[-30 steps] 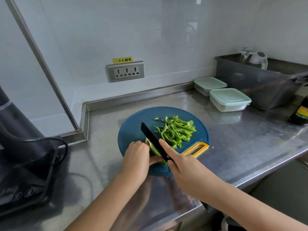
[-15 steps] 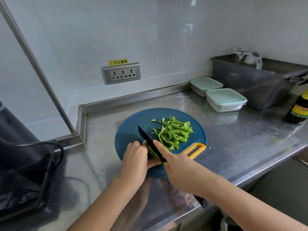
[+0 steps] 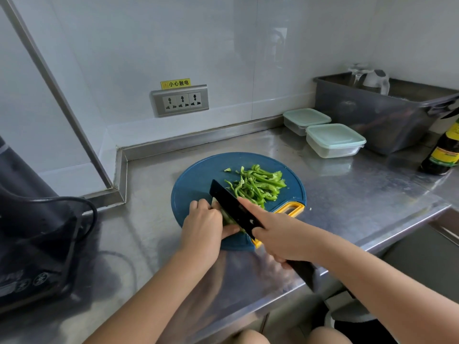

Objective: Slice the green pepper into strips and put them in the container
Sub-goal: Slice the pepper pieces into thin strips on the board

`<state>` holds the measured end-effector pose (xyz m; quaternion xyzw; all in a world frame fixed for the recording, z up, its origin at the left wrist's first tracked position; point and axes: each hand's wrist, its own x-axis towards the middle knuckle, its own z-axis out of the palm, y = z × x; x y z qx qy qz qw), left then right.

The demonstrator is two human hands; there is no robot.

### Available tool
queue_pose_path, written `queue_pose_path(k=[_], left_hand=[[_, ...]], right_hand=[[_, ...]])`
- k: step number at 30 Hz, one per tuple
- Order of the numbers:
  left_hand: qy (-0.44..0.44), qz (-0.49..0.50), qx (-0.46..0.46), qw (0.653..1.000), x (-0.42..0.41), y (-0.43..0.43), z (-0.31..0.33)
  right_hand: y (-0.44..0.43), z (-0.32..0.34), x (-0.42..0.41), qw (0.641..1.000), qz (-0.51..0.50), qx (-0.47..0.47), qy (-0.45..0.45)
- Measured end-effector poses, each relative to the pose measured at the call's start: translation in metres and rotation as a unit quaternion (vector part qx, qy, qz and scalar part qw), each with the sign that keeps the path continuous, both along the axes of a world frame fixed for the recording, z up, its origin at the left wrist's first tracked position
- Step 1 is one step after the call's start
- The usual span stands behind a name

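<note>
A round blue cutting board with a yellow handle lies on the steel counter. A pile of green pepper strips sits on its right half. My left hand grips the uncut piece of green pepper at the board's near edge, fingers curled over it. My right hand grips a black knife, index finger stretched along the spine, blade right against the pepper piece. Two lidded clear containers stand at the back right, closed.
A grey plastic tub with glassware stands at the far right, a dark bottle beside it. A black appliance with a cable fills the left. A wall socket is behind the board. The counter edge runs near my arms.
The knife has gone down and come back up beside the pepper piece across the frames. My left hand stays holding the pepper. The camera view has shifted slightly.
</note>
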<state>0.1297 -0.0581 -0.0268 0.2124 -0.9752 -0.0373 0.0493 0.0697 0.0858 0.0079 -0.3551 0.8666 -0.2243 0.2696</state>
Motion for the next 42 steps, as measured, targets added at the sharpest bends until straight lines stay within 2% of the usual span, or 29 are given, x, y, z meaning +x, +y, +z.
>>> queue_pose_path(k=[2,4,8,12,15,19,21,25,33,37,42], left_hand=[[-0.015,-0.001,-0.015,1.000,-0.002,0.001,0.001],[-0.019,-0.007,-0.031,0.999,-0.004,0.001,0.002],[-0.006,-0.013,-0.019,1.000,-0.002,0.000,0.004],[0.017,-0.017,0.007,1.000,-0.001,0.000,0.005],[0.029,-0.024,0.019,0.999,0.000,-0.001,0.005],[0.032,-0.029,0.008,0.999,0.003,-0.006,0.002],[0.038,-0.033,0.001,0.999,0.004,-0.008,-0.001],[0.056,-0.038,0.015,0.998,0.003,-0.007,-0.003],[0.047,-0.027,0.017,0.998,0.002,-0.007,-0.001],[0.019,-0.019,0.005,1.000,-0.001,-0.004,0.001],[0.036,-0.017,0.025,0.999,0.000,-0.003,0.001]], right_hand=[[0.016,0.004,0.004,0.996,-0.030,-0.027,-0.079],[0.022,0.004,0.005,0.995,-0.030,-0.034,-0.086],[0.017,-0.001,0.007,0.999,-0.003,-0.019,-0.030],[0.007,-0.011,0.016,0.997,0.016,-0.009,0.077],[0.000,-0.011,0.027,0.994,0.011,-0.021,0.109],[-0.020,-0.015,0.052,0.982,-0.003,0.060,0.182],[-0.027,-0.018,0.059,0.974,-0.001,0.071,0.213],[-0.020,-0.015,0.034,0.986,-0.020,0.039,0.160],[-0.015,-0.013,0.012,0.991,-0.007,0.030,0.127],[-0.004,-0.008,-0.009,0.997,-0.049,-0.027,0.060],[0.002,0.000,-0.022,0.989,-0.080,-0.109,-0.059]])
